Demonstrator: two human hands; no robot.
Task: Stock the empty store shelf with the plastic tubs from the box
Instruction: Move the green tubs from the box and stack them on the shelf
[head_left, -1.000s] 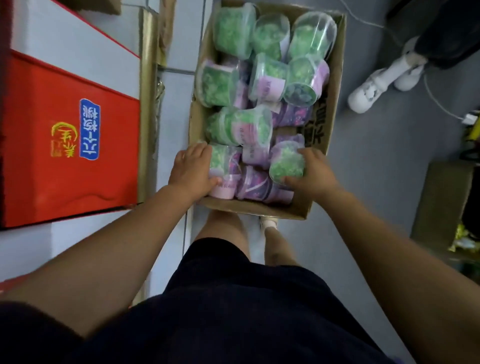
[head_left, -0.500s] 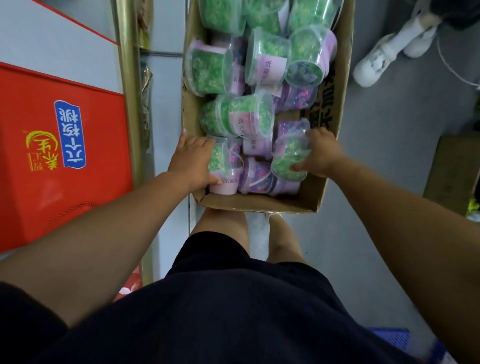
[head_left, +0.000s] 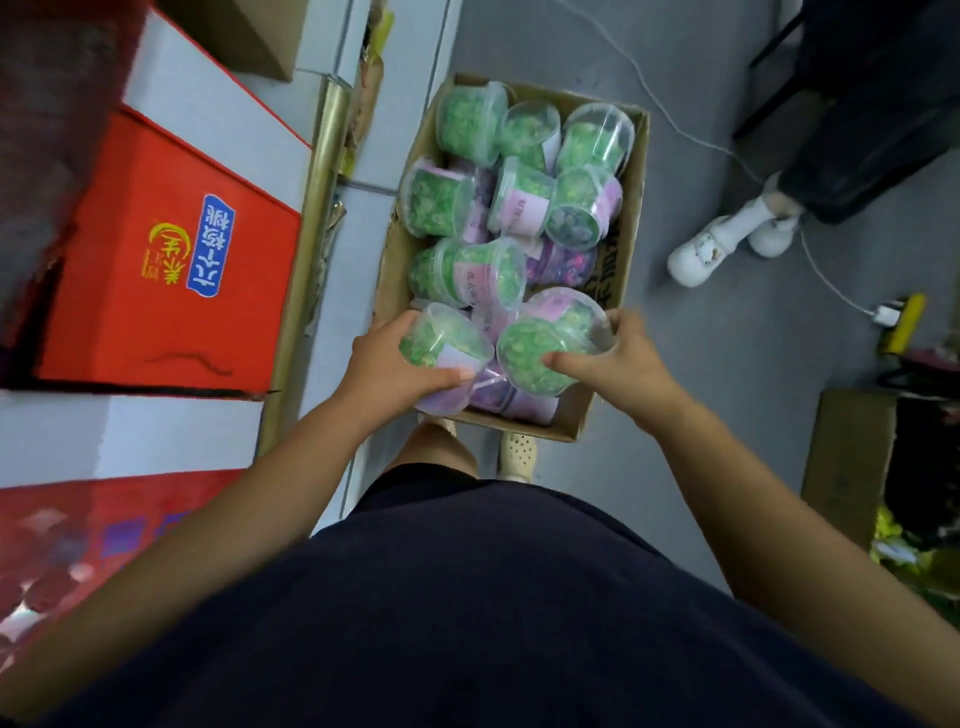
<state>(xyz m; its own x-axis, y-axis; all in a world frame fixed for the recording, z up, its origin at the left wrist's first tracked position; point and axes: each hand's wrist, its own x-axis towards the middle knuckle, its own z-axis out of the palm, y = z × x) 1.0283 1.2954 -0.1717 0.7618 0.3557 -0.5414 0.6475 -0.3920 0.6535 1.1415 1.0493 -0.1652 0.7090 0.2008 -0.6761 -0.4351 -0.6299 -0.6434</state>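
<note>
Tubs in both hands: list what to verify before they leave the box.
1. Left hand grips the left tub: ok.
2. Right hand grips the right tub: ok.
3. Lids sealed on both held tubs: cannot tell.
4. Held tubs free of those remaining in the box: cannot tell.
5. Empty shelf in view: not ok; only a red carton shows at left.
6. Floor free of trip hazards: not ok; a white cable lies right of the box.
</note>
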